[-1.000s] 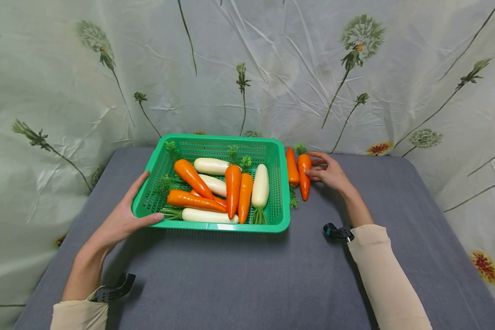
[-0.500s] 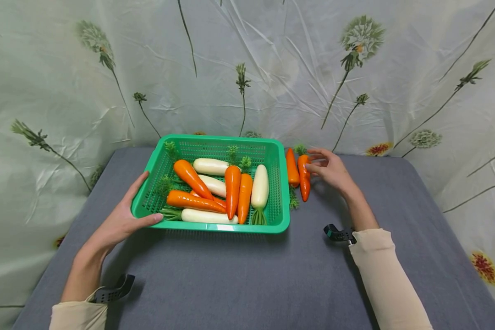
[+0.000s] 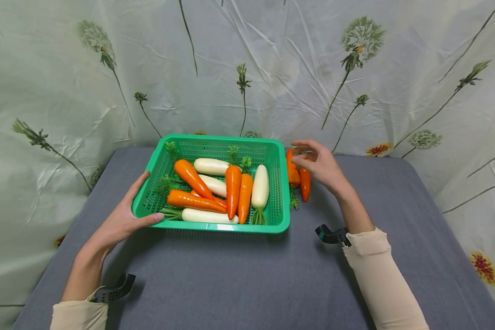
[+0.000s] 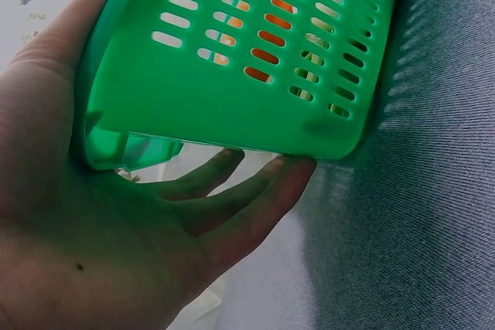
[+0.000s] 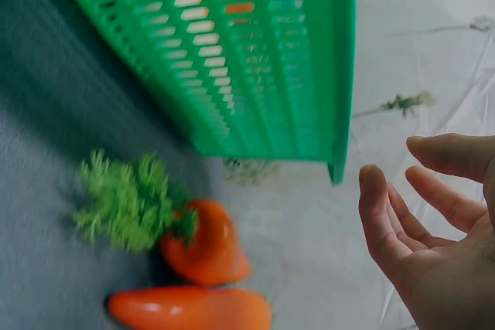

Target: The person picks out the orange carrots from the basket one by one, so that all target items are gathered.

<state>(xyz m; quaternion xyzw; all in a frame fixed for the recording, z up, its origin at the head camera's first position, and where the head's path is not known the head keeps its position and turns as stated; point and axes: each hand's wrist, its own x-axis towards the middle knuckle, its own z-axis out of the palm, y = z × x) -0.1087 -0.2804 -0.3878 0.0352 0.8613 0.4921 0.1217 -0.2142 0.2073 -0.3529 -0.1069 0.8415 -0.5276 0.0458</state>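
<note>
Left hand [image 3: 123,220] grips basket [image 3: 231,227] (right hand [image 3: 321,166] hovers, half-curled).

Creased pale floral backdrop [image 3: 288,87] behind a grey-clothed table [image 3: 231,284].

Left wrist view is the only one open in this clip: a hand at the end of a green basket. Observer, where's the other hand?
Observer: The right hand is past the opposite end of the basket, near two loose carrots on the table.
Operator: Is it holding anything?
Observer: No, the right wrist view shows nothing between its thumb and fingers.
Operator: Through the slots I get bits of orange and white. What are they?
Observer: From the head view, carrots lying among four white radishes, one of them lengthwise along the right wall.
</note>
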